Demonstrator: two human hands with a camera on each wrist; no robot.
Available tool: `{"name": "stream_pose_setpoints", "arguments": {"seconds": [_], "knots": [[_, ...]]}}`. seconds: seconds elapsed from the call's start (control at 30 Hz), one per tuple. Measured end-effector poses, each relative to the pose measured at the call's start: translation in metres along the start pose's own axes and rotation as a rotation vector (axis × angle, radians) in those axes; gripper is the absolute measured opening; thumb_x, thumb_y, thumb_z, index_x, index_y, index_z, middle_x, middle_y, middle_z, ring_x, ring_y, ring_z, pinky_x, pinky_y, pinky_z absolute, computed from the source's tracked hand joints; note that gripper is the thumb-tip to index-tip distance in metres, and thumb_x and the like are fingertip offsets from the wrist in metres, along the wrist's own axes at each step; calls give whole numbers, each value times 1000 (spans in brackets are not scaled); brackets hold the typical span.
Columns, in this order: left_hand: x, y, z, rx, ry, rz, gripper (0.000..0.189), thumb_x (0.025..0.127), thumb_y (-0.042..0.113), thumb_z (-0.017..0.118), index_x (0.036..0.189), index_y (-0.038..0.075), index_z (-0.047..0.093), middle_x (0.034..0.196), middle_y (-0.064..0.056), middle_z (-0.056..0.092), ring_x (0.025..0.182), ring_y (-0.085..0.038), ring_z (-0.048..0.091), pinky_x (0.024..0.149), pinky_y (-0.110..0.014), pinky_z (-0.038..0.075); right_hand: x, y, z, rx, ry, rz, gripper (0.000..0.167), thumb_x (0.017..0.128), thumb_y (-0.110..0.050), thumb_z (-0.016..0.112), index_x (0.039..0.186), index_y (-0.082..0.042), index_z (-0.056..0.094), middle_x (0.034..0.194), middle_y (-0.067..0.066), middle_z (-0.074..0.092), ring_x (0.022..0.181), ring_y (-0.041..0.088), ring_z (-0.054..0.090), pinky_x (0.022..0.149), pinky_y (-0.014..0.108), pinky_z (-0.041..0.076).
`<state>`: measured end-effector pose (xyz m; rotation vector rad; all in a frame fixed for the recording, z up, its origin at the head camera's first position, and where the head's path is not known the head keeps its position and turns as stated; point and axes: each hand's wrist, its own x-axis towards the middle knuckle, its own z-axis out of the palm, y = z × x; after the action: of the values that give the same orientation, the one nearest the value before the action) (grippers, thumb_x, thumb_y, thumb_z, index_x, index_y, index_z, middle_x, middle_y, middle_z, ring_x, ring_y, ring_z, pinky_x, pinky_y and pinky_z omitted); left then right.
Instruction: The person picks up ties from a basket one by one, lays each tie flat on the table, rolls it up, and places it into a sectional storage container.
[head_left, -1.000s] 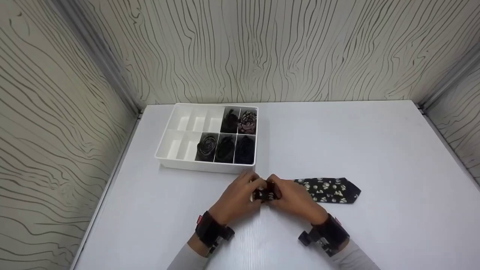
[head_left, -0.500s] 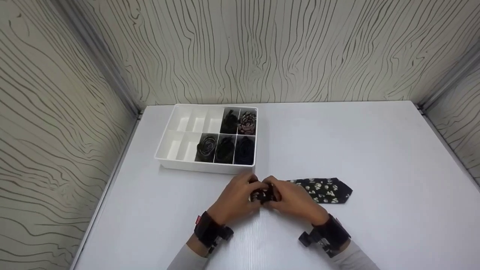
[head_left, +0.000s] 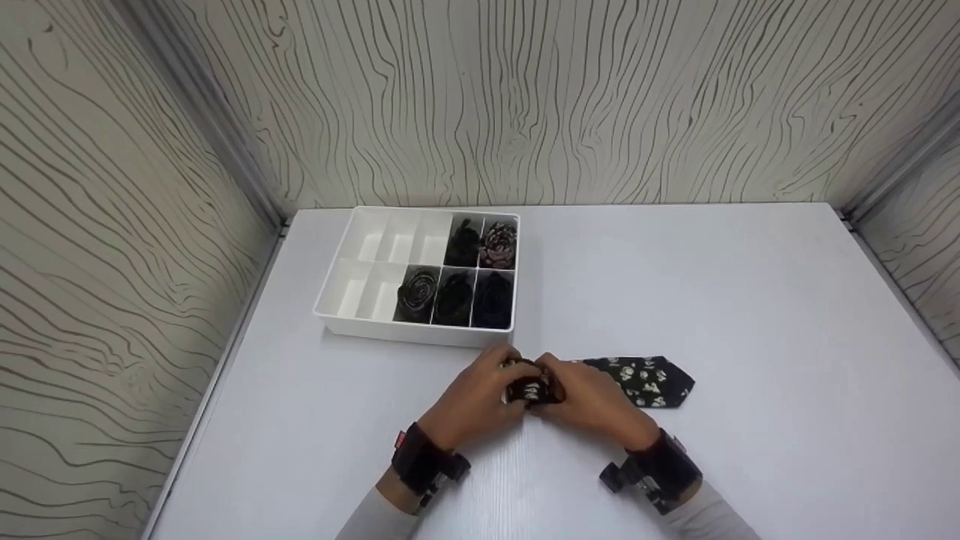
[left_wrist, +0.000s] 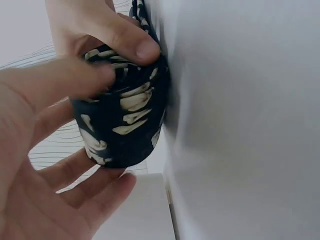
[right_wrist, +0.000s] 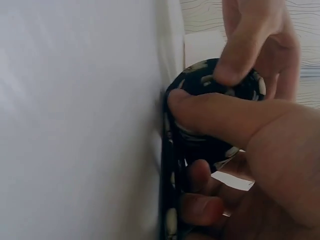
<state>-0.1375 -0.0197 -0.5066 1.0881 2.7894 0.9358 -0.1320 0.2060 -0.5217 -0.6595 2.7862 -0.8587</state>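
A black necktie with a cream print (head_left: 649, 380) lies partly rolled on the table, its pointed flat end stretching right. Its rolled part (left_wrist: 122, 115) is between both hands, coil edge facing the person. My left hand (head_left: 476, 394) grips the roll from the left, thumb on the coil's near side and fingers around the far side. From the right, my right hand (head_left: 592, 397) holds the same roll, its thumb pressed on the coil in the right wrist view. The flat strip (right_wrist: 170, 200) runs from the roll along the table, partly beneath the right hand.
A white divided box (head_left: 416, 335) stands behind the hands, left of centre. Several rolled dark ties, such as a grey-striped one (head_left: 417, 292), fill its right-hand compartments. Wood-patterned panels (head_left: 517, 105) enclose the white table (head_left: 712, 300) at the back and sides.
The necktie's pointed end has drawn left toward the hands as the roll turns and takes up the strip. Both hands stay at nearly the same spot, fingers shifting on the roll.
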Motion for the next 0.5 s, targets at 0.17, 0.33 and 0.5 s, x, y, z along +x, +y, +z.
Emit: {"name": "stream_pose_setpoints", "arguments": {"seconds": [0.17,0.33,0.5], "knots": [[0,0,0,65,4,-2,47,85,18,86,131,22,75,121,0,64,116,-17,56,103,-32,53,-1,1,-1,-17,-1,-1,54,83,-38,89,126,-22,61,100,0,75,87,21,70,72,41,58],[0,0,1,65,22,10,39,85,16,87,121,19,70,119,0,64,114,-17,57,100,-32,53,-2,3,-3,-17,-40,0,53,84,-41,88,124,-21,59,99,2,74,88,23,71,75,43,59],[1,0,1,52,49,24,32,82,16,89,111,19,75,112,-1,63,109,-17,55,97,-31,53,-2,3,-9,45,-112,41,66,81,-47,90,133,-24,58,94,-4,69,81,13,62,70,35,52]]}}
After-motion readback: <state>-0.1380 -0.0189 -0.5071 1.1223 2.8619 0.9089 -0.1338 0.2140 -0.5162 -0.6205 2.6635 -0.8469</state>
